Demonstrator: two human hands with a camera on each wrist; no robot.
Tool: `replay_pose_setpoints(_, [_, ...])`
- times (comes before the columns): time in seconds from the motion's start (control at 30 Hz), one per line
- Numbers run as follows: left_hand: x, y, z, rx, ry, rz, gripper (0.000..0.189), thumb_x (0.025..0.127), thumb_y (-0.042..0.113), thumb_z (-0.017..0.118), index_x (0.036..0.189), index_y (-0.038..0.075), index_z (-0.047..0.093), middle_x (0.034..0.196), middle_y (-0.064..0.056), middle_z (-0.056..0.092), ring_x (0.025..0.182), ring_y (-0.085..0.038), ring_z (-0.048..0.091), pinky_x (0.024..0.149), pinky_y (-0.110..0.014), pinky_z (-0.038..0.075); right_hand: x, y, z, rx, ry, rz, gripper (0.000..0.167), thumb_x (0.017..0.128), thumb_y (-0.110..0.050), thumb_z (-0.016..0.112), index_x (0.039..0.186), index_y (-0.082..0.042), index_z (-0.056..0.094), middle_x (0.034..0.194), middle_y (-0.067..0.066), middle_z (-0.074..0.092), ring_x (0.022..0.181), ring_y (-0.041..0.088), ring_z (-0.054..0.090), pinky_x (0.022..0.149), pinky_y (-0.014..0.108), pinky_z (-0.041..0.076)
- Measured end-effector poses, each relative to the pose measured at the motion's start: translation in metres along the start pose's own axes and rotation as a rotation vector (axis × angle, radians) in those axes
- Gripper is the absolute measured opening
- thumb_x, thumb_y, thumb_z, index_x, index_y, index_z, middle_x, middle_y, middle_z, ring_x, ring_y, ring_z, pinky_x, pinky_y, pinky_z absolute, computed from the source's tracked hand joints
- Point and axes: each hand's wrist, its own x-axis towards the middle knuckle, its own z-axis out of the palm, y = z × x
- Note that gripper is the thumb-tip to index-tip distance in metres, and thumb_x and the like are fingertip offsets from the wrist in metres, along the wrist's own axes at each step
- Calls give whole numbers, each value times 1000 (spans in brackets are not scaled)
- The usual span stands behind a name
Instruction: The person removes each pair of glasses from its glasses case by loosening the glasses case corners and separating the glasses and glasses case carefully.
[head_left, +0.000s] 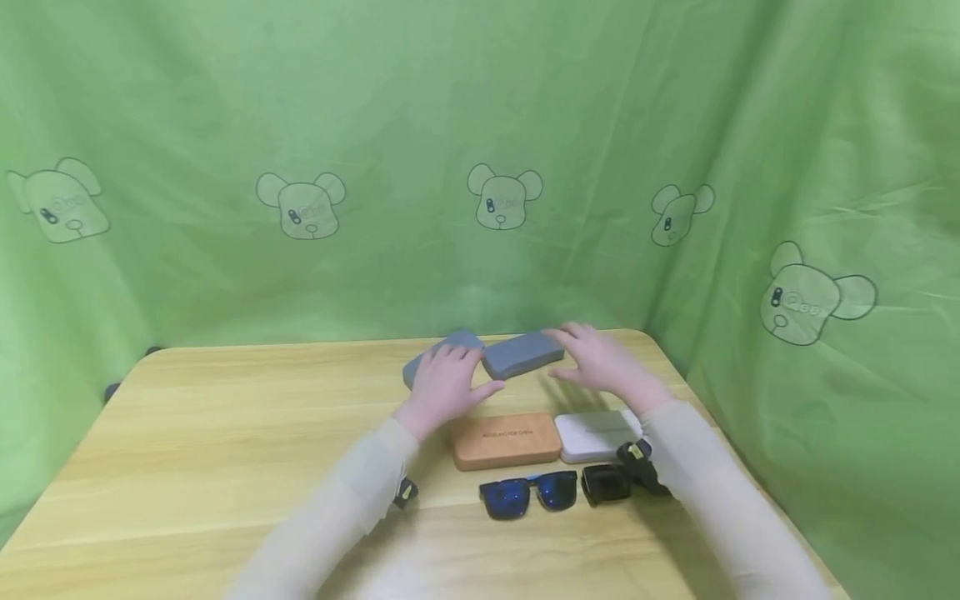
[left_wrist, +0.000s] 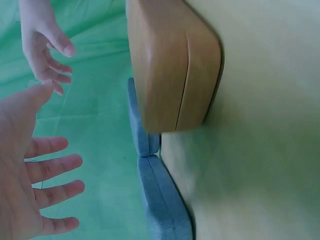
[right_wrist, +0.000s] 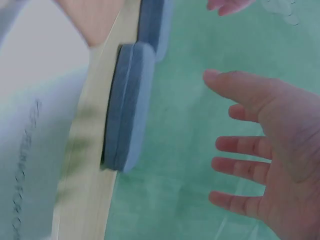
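Note:
My left hand (head_left: 447,385) hovers with fingers spread over the left grey-blue glasses case (head_left: 463,337), hiding part of it. In the left wrist view nothing lies in this hand. My right hand (head_left: 600,360) is held at the right end of the other grey-blue glasses case (head_left: 522,355), its fingers apart and its palm bare in the right wrist view. The two cases meet at their ends near the table's back edge. Closer to me lie a brown glasses case (head_left: 506,442) with dark lettering and a white one (head_left: 592,437), side by side, both closed.
In front of those cases lie sunglasses with blue lenses (head_left: 507,498) and a dark pair (head_left: 609,483), which the right wrist strap (head_left: 643,467) partly overlaps. The wooden table (head_left: 225,467) ends at a green curtain (head_left: 405,275) behind and on the right.

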Motion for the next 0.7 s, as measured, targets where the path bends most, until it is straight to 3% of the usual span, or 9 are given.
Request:
replay_pose_setpoints(0.23, [28, -3, 2, 95, -74, 59, 72, 88, 72, 46, 136, 20, 54, 134, -4, 60, 130, -29, 50, 115, -58, 31, 23, 18, 8, -23, -76, 22, 75, 82, -34, 75, 145, -10, 43, 143, 23, 48, 128, 45, 47, 102, 73, 36])
replay_pose_setpoints(0.5, [61, -5, 9, 224, -132, 133, 77, 87, 76, 42, 139, 19, 50, 139, -5, 57, 134, -28, 46, 116, -59, 28, 46, 34, 23, 7, -168, 91, 78, 77, -23, 79, 146, -10, 43, 146, 24, 43, 132, 46, 44, 106, 71, 33])
replay_pose_setpoints(0.7, [78, -5, 18, 278, -197, 136, 79, 87, 75, 43, 143, 19, 45, 143, -6, 53, 138, -29, 41, 119, -59, 24, 58, 44, 38, 33, -212, 140, 82, 74, -17, 79, 147, -12, 42, 147, 22, 44, 131, 44, 45, 108, 67, 34])
